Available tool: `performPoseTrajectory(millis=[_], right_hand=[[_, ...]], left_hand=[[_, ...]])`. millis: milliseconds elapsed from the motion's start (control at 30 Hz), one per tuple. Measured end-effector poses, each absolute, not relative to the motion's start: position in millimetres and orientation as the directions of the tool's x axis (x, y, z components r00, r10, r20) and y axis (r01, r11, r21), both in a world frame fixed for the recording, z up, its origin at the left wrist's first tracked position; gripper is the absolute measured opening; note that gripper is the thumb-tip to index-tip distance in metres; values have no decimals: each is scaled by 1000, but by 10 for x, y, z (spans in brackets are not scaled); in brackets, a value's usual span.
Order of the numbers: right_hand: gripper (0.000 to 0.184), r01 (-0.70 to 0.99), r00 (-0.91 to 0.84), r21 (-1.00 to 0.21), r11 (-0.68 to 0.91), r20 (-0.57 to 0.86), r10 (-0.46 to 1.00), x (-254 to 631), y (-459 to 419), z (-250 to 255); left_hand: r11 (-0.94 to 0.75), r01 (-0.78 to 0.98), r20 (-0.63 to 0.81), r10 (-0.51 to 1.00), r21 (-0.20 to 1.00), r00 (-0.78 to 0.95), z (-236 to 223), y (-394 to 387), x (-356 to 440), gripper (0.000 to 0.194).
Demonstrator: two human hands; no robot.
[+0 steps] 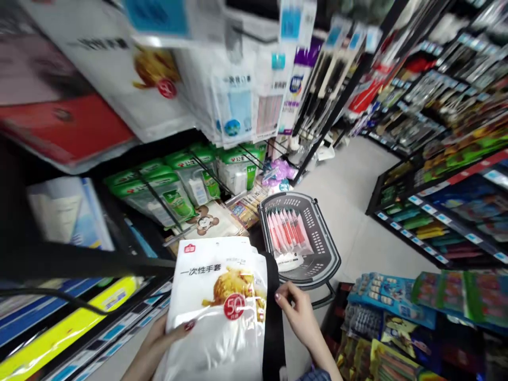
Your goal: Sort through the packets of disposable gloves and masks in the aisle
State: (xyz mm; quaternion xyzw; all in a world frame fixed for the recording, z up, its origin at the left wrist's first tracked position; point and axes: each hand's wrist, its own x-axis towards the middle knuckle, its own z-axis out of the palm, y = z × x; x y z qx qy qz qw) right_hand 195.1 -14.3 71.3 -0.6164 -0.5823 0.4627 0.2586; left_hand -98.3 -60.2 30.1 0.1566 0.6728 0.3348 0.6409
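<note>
My left hand (169, 338) grips a stack of white packs of disposable gloves (206, 328), its thumb on the front pack. The front shows a red "50" circle and a picture of fried food. More packs lie behind it, their edges fanned out to the right. A black strip (273, 317) runs along the stack's right side; I cannot tell what it belongs to. My right hand (296, 307) is beside that strip, fingers loosely bent and slightly apart, with nothing visible in them. Beyond the hands, a grey shopping basket (333, 254) on the floor contains several red-and-white packs (288, 230).
Hanging glove packs (135, 79) and mask packs (234, 106) fill the rack ahead. Green-topped power-strip packs (194, 180) hang below. A black shelf frame (99, 262) juts in at left. Snack packs (397, 301) stand at right, beside the aisle floor (345, 180).
</note>
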Motion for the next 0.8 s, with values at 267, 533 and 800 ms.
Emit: performPoseTrajectory(millis=[267, 533, 800], right_hand=[[28, 286, -47, -935, -208, -231, 972, 1389, -710, 572], [34, -172, 87, -963, -206, -223, 971, 1368, -926, 169], [40, -256, 256, -936, -241, -306, 917, 1552, -846, 39]], left_hand=[[502, -249, -461, 863, 828, 207, 721, -565, -826, 62], [394, -136, -317, 866, 909, 388, 746, -124, -780, 62], [326, -135, -220, 839, 936, 498, 390, -3, -871, 55]])
